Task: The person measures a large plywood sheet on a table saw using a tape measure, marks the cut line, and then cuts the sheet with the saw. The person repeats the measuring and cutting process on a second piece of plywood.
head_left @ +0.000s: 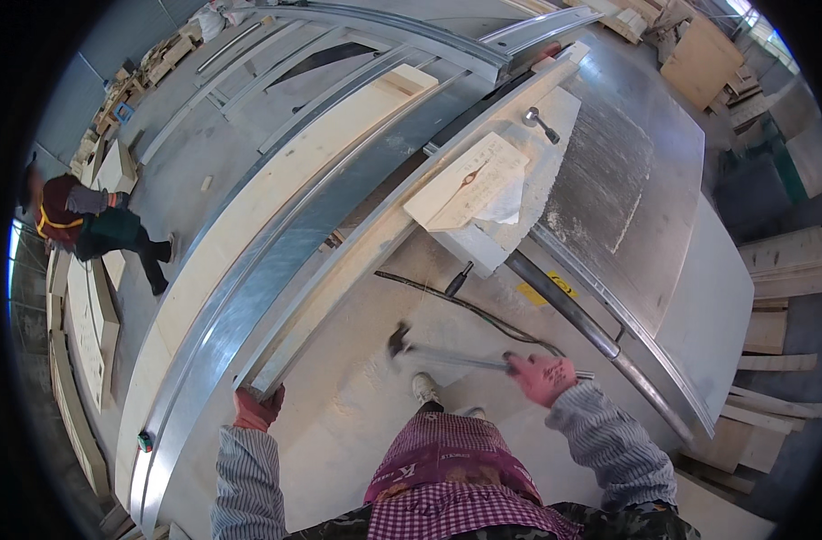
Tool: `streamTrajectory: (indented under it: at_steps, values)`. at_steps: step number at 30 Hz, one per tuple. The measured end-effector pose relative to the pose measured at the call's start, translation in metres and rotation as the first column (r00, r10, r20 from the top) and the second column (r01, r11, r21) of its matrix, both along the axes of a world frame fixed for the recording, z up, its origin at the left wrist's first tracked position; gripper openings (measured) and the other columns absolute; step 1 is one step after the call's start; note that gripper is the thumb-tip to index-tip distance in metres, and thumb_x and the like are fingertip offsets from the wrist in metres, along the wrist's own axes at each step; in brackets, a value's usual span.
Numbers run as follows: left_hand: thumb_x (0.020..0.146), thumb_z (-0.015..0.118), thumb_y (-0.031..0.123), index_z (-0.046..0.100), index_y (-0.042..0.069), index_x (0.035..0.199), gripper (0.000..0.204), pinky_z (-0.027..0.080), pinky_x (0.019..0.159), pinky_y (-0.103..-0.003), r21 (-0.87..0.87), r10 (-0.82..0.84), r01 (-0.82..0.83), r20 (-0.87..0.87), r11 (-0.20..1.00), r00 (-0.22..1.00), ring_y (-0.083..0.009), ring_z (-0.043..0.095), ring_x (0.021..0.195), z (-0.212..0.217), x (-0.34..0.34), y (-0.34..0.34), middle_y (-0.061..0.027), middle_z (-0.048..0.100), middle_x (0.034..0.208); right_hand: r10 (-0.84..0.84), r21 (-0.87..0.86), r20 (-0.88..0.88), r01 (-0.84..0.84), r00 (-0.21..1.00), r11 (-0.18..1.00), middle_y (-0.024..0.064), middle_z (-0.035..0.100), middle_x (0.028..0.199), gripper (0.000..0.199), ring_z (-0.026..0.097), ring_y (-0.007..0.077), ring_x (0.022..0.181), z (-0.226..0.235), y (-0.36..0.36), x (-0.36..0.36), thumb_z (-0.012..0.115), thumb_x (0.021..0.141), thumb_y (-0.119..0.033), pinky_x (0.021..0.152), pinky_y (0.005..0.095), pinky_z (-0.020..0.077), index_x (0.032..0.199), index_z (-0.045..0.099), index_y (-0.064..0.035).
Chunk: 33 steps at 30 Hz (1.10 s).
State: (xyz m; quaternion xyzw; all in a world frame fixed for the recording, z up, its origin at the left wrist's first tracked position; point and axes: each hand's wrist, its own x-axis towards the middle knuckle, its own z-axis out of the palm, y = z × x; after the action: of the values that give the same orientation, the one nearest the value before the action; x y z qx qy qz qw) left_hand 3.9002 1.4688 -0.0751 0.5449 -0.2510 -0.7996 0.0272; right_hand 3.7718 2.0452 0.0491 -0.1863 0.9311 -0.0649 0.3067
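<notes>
My right hand (pixel 544 376), in a pink glove, is closed round the handle of a hammer (pixel 456 361). The tool lies nearly level above the floor, its dark head pointing left and smeared by motion. At lower left my left hand (pixel 258 408), gloved alike, is wrapped round the near end of a long metal rail faced with a wood strip (pixel 339 286). From there the rail slants up and right beside a machine table. On that table lie a pale wooden board (pixel 472 183) and a black-and-metal handle (pixel 541 124).
A sliding metal table (pixel 294 270) carries a long plank (pixel 276 180) on my left. A dark cable (pixel 465 306) hangs near a round steel bar (pixel 564 310). Further left walks another person (pixel 87 220). Lumber (pixel 771 360) is stacked at right.
</notes>
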Motion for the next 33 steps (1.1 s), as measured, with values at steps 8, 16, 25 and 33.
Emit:
streamTrajectory:
  at_steps: [8, 16, 25, 33]
  values:
    - [0.086, 0.043, 0.062, 0.051, 0.013, 0.119, 0.06, 0.057, 0.066, -0.043, 0.03, 0.036, -0.036, 0.011, 0.999, 0.999, -0.0308, 0.062, 0.09, 0.009, -0.003, 0.01, -0.0114, 0.06, 0.106, 0.042, -0.057, -0.051, -0.045, 0.998, 0.997, 0.0139, 0.064, 0.077, 0.026, 0.064, 0.0342, 0.074, 0.0, 0.006, 0.01, 0.046, 0.093, -0.037, 0.061, 0.0467, 0.0482, 0.103, 0.056, -0.0151]
    - [0.085, 0.047, 0.06, 0.051, 0.016, 0.118, 0.056, 0.057, 0.068, -0.046, -0.003, 0.002, -0.002, -0.083, 1.0, 0.997, -0.031, 0.062, 0.092, 0.002, 0.001, 0.009, -0.0088, 0.061, 0.108, -0.168, -0.089, -0.151, 0.156, 0.974, 0.984, 0.0114, 0.067, 0.085, 0.029, 0.064, 0.0316, 0.08, 0.001, 0.014, 0.013, 0.047, 0.092, -0.037, 0.067, 0.0453, 0.0489, 0.107, 0.059, -0.0154]
    - [0.083, 0.045, 0.062, 0.051, 0.018, 0.12, 0.058, 0.057, 0.068, -0.043, -0.102, 0.036, -0.049, -0.125, 0.994, 0.991, -0.029, 0.061, 0.094, 0.013, 0.004, 0.03, -0.0065, 0.06, 0.11, -0.704, -0.593, 0.661, 0.755, 0.259, -0.279, -0.0024, 0.04, 0.052, 0.043, 0.033, 0.0078, 0.038, 0.01, -0.009, 0.045, 0.045, 0.096, -0.045, 0.037, 0.0245, 0.0266, 0.114, 0.059, -0.0081]
    - [0.092, 0.043, 0.05, 0.052, 0.014, 0.125, 0.05, 0.053, 0.078, -0.046, -0.185, -0.048, 0.017, -0.161, 0.983, 0.986, -0.0271, 0.055, 0.104, 0.0, 0.014, 0.022, -0.0124, 0.061, 0.109, -0.418, -0.397, 0.896, 0.686, 0.147, -0.61, -0.0043, 0.039, 0.06, 0.056, 0.03, 0.0055, 0.041, 0.0, -0.049, -0.064, 0.052, 0.086, -0.062, 0.038, 0.0227, 0.0258, 0.107, 0.052, -0.0098]
